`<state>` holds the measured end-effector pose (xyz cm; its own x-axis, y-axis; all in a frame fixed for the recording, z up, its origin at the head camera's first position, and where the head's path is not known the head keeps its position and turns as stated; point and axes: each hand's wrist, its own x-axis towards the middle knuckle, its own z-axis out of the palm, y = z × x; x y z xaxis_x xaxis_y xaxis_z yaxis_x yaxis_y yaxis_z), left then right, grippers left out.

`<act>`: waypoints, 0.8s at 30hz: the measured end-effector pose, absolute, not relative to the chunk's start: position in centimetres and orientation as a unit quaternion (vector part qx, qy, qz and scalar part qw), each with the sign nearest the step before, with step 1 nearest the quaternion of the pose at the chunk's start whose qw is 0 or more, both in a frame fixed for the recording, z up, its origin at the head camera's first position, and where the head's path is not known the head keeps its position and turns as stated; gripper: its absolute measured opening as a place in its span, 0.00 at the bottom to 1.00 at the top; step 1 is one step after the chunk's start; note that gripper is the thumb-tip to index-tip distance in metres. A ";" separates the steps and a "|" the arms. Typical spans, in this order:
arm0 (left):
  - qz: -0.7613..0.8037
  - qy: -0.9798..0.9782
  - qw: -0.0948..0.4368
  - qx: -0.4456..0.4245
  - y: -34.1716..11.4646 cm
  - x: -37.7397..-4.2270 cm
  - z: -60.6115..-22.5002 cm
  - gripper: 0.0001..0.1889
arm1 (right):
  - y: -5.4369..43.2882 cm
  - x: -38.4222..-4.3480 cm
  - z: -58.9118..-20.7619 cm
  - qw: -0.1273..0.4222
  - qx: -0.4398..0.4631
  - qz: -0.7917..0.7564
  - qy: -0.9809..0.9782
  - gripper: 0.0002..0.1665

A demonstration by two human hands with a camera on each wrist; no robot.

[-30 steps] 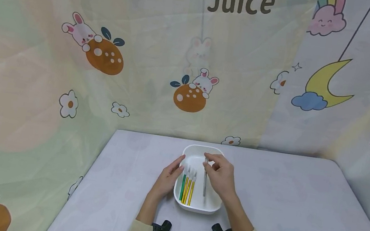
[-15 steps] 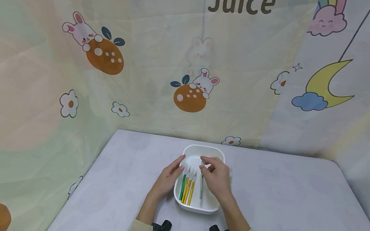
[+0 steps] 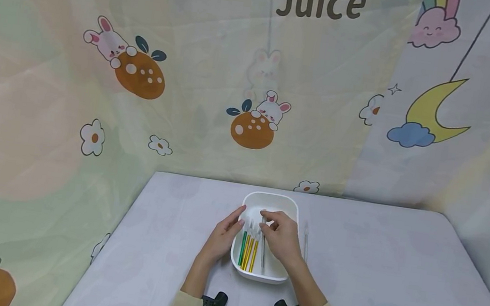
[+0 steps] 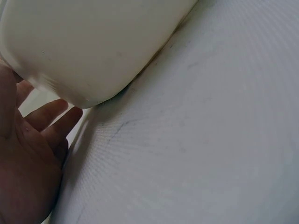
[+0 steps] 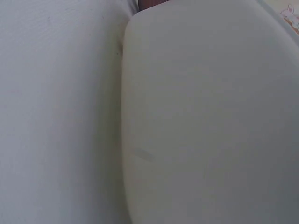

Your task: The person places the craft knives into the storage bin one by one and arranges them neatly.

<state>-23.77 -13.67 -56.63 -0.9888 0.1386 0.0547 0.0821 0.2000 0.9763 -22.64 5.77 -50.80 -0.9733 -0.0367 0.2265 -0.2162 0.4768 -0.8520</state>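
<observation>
In the head view my right hand (image 3: 284,236) pinches a slim silver pen-like brush (image 3: 263,256) by its far end, over the white tray (image 3: 273,196). Left of it in the tray lie a green brush (image 3: 242,249) and several gold ones (image 3: 253,256), side by side with pale tapered tips. My left hand (image 3: 219,238) rests against the tray's left side, fingers fairly straight, fingertips at the rim. The left wrist view has that hand (image 4: 30,158) touching the tray's outer wall (image 4: 93,46). The tray wall (image 5: 210,116) fills much of the right wrist view, hiding the right fingers.
Another slim silver brush (image 3: 306,237) lies on the white table (image 3: 378,276), right of the tray and partly behind my right wrist. A printed curtain (image 3: 197,89) hangs behind the table's back edge. Dark wrist cameras (image 3: 215,301) sit on both wrists.
My right hand has moved left and slightly nearer with the silver brush, closer to the gold ones. The silver brush on the table has come into sight. My left hand stays put.
</observation>
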 end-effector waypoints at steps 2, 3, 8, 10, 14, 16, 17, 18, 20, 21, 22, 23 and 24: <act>0.626 0.776 0.021 0.072 -13.7 -23.8 -56.6 0.24 | 5.7 -22.7 -50.9 0.084 0.073 0.499 -0.859 0.19; 0.626 0.777 0.021 0.073 -13.7 -23.8 -56.6 0.24 | 5.7 -22.7 -50.9 0.082 0.073 0.497 -0.861 0.19; 0.625 0.777 0.018 0.069 -13.6 -23.7 -56.6 0.24 | 5.6 -22.8 -51.1 0.077 0.071 0.484 -0.869 0.19; 0.626 0.777 0.020 0.065 -13.6 -23.7 -56.6 0.24 | 5.6 -22.9 -51.2 0.074 0.072 0.478 -0.872 0.20; 0.627 0.776 0.024 0.063 -13.6 -23.6 -56.5 0.24 | 5.6 -22.9 -51.3 0.067 0.071 0.471 -0.877 0.19; 0.627 0.776 0.024 0.064 -13.6 -23.6 -56.5 0.24 | 5.6 -23.0 -51.3 0.063 0.069 0.468 -0.879 0.19; 0.627 0.776 0.025 0.064 -13.6 -23.6 -56.5 0.24 | 5.6 -23.0 -51.3 0.062 0.068 0.466 -0.880 0.19; 0.627 0.776 0.025 0.064 -13.6 -23.6 -56.5 0.24 | 5.7 -23.0 -51.3 0.061 0.067 0.464 -0.881 0.19; 0.626 0.777 0.025 0.063 -13.6 -23.6 -56.5 0.23 | 5.7 -22.9 -51.3 0.056 0.064 0.462 -0.883 0.19; 0.626 0.777 0.025 0.062 -13.6 -23.6 -56.5 0.23 | 5.7 -22.9 -51.3 0.054 0.063 0.461 -0.883 0.19; 0.626 0.777 0.026 0.061 -13.6 -23.7 -56.6 0.23 | 5.7 -22.9 -51.2 0.052 0.061 0.460 -0.884 0.19; 0.626 0.777 0.026 0.060 -13.6 -23.7 -56.5 0.23 | 5.6 -22.9 -51.2 0.049 0.059 0.460 -0.884 0.19; 0.626 0.777 0.025 0.063 -13.6 -23.7 -56.5 0.23 | 5.6 -22.8 -51.2 0.046 0.058 0.460 -0.885 0.19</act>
<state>-23.66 -13.60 -56.52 -0.9909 0.1283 0.0400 0.0663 0.2079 0.9759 -22.85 5.63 -51.19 -0.9891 -0.0607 0.1340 -0.1445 0.5707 -0.8084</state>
